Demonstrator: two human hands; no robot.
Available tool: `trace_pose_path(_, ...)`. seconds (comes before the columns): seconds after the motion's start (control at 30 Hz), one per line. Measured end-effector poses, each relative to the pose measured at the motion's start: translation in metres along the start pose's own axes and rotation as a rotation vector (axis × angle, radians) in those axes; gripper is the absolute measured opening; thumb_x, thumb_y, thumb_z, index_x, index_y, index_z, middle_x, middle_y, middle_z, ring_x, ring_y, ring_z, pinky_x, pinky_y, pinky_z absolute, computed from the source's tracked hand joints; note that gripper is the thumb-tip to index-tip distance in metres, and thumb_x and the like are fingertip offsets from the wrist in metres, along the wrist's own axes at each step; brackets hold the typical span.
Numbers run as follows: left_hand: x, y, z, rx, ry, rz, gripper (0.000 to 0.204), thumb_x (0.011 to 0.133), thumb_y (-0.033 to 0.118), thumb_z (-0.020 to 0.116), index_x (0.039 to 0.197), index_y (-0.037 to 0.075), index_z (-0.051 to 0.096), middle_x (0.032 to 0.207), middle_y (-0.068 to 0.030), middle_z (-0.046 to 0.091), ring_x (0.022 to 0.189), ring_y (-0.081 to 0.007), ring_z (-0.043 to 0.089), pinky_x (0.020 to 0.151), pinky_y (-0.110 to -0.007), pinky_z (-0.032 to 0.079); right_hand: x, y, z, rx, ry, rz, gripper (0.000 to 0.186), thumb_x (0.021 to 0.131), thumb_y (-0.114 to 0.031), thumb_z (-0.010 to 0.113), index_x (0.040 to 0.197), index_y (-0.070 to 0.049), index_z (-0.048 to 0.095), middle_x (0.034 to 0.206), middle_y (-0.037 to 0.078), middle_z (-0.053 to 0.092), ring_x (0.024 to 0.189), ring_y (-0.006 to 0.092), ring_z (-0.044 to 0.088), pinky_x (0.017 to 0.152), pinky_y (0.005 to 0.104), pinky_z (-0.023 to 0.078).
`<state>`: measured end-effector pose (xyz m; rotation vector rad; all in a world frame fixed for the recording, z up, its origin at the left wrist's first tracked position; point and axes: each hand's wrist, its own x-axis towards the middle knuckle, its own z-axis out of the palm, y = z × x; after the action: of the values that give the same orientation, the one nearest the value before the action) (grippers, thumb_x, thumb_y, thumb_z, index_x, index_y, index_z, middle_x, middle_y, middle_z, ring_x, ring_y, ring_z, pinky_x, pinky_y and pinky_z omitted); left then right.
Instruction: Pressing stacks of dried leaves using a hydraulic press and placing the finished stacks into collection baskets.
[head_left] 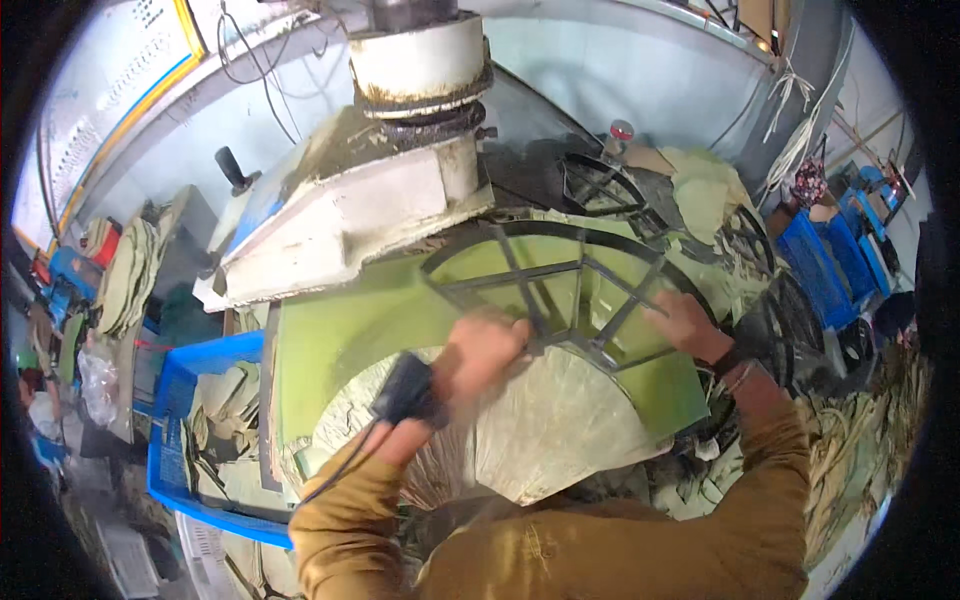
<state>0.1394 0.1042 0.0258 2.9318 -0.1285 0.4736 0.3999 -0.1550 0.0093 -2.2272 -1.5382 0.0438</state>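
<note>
Black frame sits in curled left grip, looser right grip.

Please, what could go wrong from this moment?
The right hand holds the black frame over the green board, so it might get pinched between them. The cable at the left hand's wrist could snag. The pale material near the frame's lower edge may crease if the frame slides across it.

Blurred left hand, white machine cut off above
</note>
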Motion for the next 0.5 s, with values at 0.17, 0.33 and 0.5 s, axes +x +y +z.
trace_pose_path(0.17, -0.008, 0.001, 0.018, -0.016, 0.123, -0.256, 0.04, 0.082, 0.025, 0.065, 0.113, 0.002, 0.054, 0.108, -0.0204, 0.059, 0.105, -0.036, 0.056, 0.095, -0.043, 0.043, 0.012, 0.043, 0.03, 0.144, -0.004, 0.112, 0.035, 0.089, -0.024, 0.062, 0.106, 0.004, 0.051, 0.092, 0.026, 0.059, 0.085, 0.0434, 0.057, 0.074, 0.048, 0.046)
trace_pose_path(0.33, -0.131, 0.071, -0.031, -0.259, 0.746, -1.045, 0.023, 0.084, 0.002, 0.067, 0.103, 0.0, 0.053, 0.088, -0.0054, 0.058, 0.081, -0.012, 0.055, 0.075, -0.025, 0.046, 0.007, -0.031, -0.012, -0.279, 0.255, -0.137, 0.035, 0.084, -0.014, 0.065, 0.112, 0.003, 0.051, 0.109, 0.019, 0.055, 0.1, 0.0367, 0.054, 0.085, 0.0444, 0.044)
trace_pose_path(0.5, -0.231, 0.155, -0.002, -0.919, 1.004, -1.747, 0.025, 0.088, 0.031, 0.066, 0.085, 0.009, 0.054, 0.072, -0.005, 0.058, 0.067, -0.0174, 0.06, 0.058, -0.03, 0.049, 0.03, -0.109, 0.005, 0.354, -0.052, -0.487, 0.028, 0.082, -0.009, 0.064, 0.105, 0.003, 0.052, 0.106, 0.019, 0.054, 0.098, 0.0368, 0.054, 0.086, 0.0425, 0.044)
